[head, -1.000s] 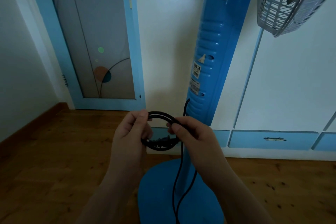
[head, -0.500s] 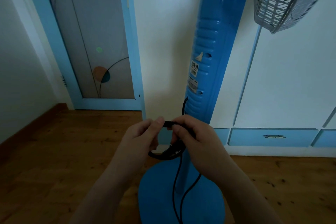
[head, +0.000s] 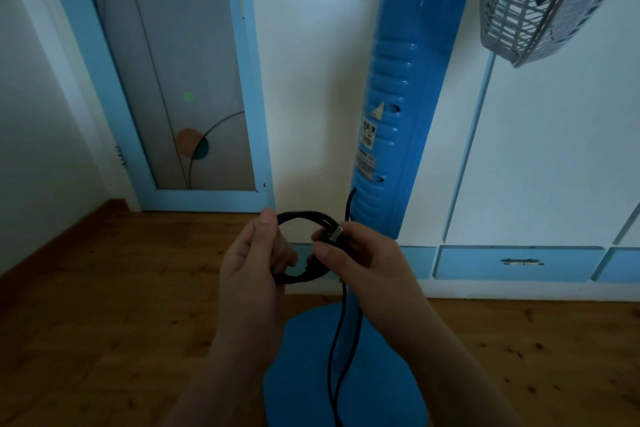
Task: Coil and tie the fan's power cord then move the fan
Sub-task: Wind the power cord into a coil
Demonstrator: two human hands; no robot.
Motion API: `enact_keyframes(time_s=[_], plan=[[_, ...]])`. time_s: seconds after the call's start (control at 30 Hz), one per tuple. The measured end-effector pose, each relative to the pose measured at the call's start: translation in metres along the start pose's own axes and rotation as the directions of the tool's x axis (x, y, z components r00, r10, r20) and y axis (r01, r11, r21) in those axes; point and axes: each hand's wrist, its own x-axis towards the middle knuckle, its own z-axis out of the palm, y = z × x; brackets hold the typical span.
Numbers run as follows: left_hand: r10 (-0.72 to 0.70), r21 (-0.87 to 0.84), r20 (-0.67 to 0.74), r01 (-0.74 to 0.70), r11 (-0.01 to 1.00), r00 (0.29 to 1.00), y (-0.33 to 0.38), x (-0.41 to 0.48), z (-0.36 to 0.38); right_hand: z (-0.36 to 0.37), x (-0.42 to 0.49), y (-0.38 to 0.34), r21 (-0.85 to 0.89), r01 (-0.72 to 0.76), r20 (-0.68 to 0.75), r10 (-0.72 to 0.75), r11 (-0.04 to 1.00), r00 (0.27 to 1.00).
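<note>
Your left hand [head: 254, 253] grips the coiled power cord [head: 304, 218] on its left side | right hand [head: 360, 255] pinches its right | coil sits between them, just near of the blue fan [head: 398, 107] pole | loose cord hangs over the base

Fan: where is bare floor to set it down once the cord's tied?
Bare wood floor lies left of the fan base, bordered by the door; another patch lies right, below the drawers. Crowded centre: left hand and right hand hold the cord coil.
</note>
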Motion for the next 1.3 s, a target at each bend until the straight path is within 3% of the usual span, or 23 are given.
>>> enact_keyframes(time_s=[0.13, 0.23, 0.33, 0.4, 0.6, 0.9, 1.07, 1.3], plan=[[-0.038, 0.028, 0.052, 0.037, 0.999, 0.998, -0.001, 0.003, -0.006, -0.003, 0.000, -0.002, -0.121, 0.029, 0.019, -0.027, 0.992, 0.999], [-0.051, 0.260, 0.143, 0.012, 0.966, 0.988, 0.005, 0.009, -0.017, -0.010, 0.000, -0.006, -0.298, 0.073, 0.064, -0.057, 0.952, 0.996], [-0.070, 0.512, 0.281, -0.088, 0.855, 0.957, 0.013, 0.012, -0.021, -0.009, -0.001, -0.009, -0.452, 0.133, 0.139, -0.078, 0.882, 0.987], [-0.082, 0.574, 0.323, -0.126, 0.809, 0.943, 0.014, 0.010, -0.019, -0.007, -0.002, -0.010, -0.483, 0.160, 0.166, -0.090, 0.861, 0.982], [0.003, 0.433, 0.284, -0.131, 0.892, 0.959, 0.011, 0.006, -0.017, -0.007, -0.002, -0.011, -0.467, 0.160, 0.104, -0.126, 0.870, 0.987], [0.080, 0.453, 0.280, -0.205, 0.868, 0.957, 0.013, 0.008, -0.017, -0.005, -0.002, -0.010, -0.454, 0.174, 0.036, -0.177, 0.874, 0.984], [0.068, 0.246, 0.173, -0.110, 0.963, 0.983, 0.011, 0.008, -0.016, -0.006, -0.003, -0.006, -0.317, 0.096, 0.030, -0.092, 0.944, 0.995], [0.124, 0.295, 0.209, -0.183, 0.938, 0.970, 0.012, 0.009, -0.018, -0.007, -0.003, -0.009, -0.307, 0.151, -0.007, -0.161, 0.940, 0.987]])
